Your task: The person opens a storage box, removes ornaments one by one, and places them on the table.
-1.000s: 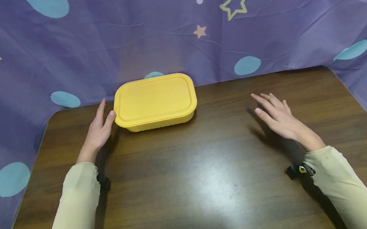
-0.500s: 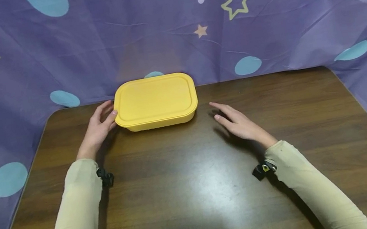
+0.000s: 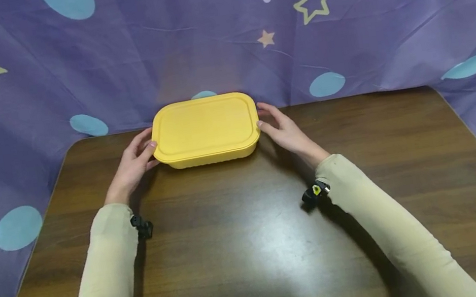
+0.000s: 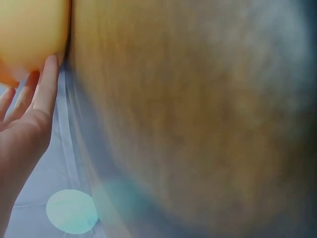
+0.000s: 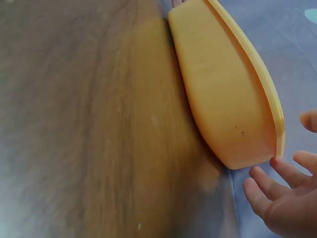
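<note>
Our left hand [image 3: 130, 168], fingers unclenched, touches one yellow, rounded-rectangular, plastic-looking lidded box [image 3: 205, 129]. It lies between our fingertips, our right hand [image 3: 286, 132] at its other end with fingers loosely spread.

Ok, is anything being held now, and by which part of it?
I can't tell whether the yellow container is held: the left hand touches its left end, and the right hand, fingers spread, is at its right end.

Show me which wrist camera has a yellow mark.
The right wrist camera, by the right cuff: its otherwise dark body shows a yellow patch, while the left wrist camera shows only black.
</note>
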The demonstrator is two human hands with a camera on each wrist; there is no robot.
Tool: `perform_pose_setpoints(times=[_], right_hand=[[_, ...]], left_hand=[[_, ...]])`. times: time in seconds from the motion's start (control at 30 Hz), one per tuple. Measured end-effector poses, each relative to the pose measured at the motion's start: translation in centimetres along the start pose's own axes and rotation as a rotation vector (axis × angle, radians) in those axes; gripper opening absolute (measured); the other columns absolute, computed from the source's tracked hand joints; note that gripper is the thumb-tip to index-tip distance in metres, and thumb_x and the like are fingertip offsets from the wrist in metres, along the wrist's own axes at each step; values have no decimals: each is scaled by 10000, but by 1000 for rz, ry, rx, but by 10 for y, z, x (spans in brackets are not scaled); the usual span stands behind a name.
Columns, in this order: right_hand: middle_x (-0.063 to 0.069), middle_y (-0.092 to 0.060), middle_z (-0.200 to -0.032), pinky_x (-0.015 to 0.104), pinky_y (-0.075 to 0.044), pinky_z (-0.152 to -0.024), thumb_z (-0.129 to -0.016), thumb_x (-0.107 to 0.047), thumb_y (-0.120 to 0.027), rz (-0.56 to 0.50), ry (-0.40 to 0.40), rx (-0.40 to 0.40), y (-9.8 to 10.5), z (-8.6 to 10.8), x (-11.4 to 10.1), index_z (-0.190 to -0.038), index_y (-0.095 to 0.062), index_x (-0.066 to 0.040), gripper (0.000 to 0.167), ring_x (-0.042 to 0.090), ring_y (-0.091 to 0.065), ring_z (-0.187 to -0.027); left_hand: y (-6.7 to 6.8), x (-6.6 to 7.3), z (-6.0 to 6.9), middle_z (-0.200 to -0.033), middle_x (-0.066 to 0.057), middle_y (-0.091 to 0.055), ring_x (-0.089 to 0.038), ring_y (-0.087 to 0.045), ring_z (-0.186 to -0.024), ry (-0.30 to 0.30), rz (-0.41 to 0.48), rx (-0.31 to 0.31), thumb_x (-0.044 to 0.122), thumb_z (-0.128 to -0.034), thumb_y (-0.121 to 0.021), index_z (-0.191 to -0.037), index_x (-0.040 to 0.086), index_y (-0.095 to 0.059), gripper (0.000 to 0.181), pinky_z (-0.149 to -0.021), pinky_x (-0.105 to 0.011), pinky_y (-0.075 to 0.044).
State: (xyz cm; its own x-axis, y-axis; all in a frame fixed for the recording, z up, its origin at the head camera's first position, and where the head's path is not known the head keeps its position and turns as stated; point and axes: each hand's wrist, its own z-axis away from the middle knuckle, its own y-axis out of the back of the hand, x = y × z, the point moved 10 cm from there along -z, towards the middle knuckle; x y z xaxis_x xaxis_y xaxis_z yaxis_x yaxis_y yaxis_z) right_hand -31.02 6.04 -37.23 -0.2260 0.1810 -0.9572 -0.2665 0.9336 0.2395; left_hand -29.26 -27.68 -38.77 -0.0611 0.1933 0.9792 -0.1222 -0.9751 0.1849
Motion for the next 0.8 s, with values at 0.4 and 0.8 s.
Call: perform_pose_setpoints(times=[0.4, 0.8], right_hand=[[162, -351, -1476, 463, -464, -922, -968, -84, -559, -176, -165, -6, -9, -1, 26, -1536, -255, -95, 644, 323, -538, -1126], [118, -379, -1437, 480, -420, -972, -944, -69, -592, -334, -214, 12, -11, 6, 31, -1525, -313, -153, 650, 252, -520, -1111]], left_hand=[[-5, -6, -9, -1349, -93, -352, -146, -490, -1129, 87, 38, -118, 276, -1008, -510, -1558, 251, -205, 629, -850, -232, -490], [-8, -8, -8, -1313, -59, -383, -114, -522, -1096, 95, 101, -170, 263, -1012, -503, -1563, 263, -176, 641, -855, -241, -483]])
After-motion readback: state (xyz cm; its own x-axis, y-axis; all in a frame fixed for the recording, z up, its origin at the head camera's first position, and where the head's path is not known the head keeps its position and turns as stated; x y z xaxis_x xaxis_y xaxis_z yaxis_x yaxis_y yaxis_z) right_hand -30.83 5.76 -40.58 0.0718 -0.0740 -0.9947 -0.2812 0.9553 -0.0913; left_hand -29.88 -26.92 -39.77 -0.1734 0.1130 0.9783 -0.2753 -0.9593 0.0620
